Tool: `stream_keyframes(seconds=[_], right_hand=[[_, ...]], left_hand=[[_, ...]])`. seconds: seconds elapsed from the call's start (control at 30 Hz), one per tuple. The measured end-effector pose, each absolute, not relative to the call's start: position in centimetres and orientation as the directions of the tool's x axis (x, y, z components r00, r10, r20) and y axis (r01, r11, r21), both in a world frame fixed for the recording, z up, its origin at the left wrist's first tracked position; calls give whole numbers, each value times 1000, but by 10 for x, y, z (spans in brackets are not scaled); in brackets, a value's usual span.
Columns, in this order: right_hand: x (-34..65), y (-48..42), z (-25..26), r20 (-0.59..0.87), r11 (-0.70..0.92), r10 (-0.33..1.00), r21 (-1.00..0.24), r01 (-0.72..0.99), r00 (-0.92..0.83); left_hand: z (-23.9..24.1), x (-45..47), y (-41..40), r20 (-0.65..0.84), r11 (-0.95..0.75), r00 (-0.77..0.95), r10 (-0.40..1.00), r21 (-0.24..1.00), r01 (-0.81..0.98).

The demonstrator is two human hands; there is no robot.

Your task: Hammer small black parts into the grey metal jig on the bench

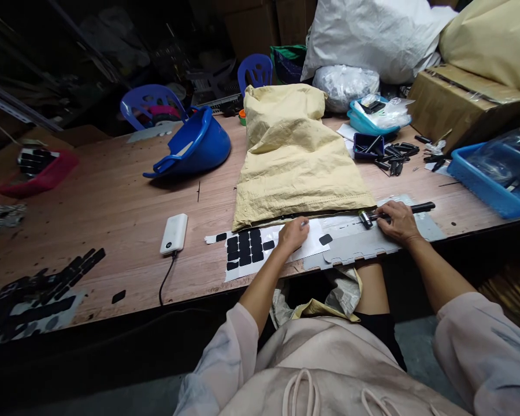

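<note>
My right hand [396,222] is closed over the handle of a small hammer [423,207], which has a shiny metal head and a black grip and lies low over a grey mat [355,249]. My left hand [293,235] is pinched at the front edge of a yellow woven sack [303,167]; a small pale tip shows at its fingers, too little to name. Under that hand lies a white sheet [314,236] with rows of black rounded stickers [245,248] to its left. A single black sticker [325,239] sits between my two hands.
A white power bank [174,233] with a cable lies left. Behind stand a tilted blue basin [203,144] and a purple chair [151,104]. To the right are black handle-like parts [398,153], a blue tray [489,185] and a cardboard box [468,107]. More black pieces [39,294] lie far left.
</note>
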State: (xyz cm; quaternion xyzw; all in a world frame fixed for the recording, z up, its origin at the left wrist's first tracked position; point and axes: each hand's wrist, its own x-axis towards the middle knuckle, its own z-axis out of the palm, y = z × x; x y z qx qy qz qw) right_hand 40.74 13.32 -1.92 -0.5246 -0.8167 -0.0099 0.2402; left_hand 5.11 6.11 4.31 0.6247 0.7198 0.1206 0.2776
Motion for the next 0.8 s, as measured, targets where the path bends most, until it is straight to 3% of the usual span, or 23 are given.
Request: stream_keyframes(seconds=[0.1,0.23,0.37,0.8], right_hand=[[407,133,-19,407,460,848,-246,853,-340],[407,132,-19,413,471,844,-264,842,-343],[406,132,-19,426,479,838,-272,835,-342],[406,132,-19,428,481,837,-278,832,-341]], left_hand=[[52,40,91,-211,186,-93,973,483,856],[65,22,111,-40,167,-167,985,442,881],[68,9,126,95,70,-120,988,421,904],[35,38,110,84,176,-202,976,253,951]])
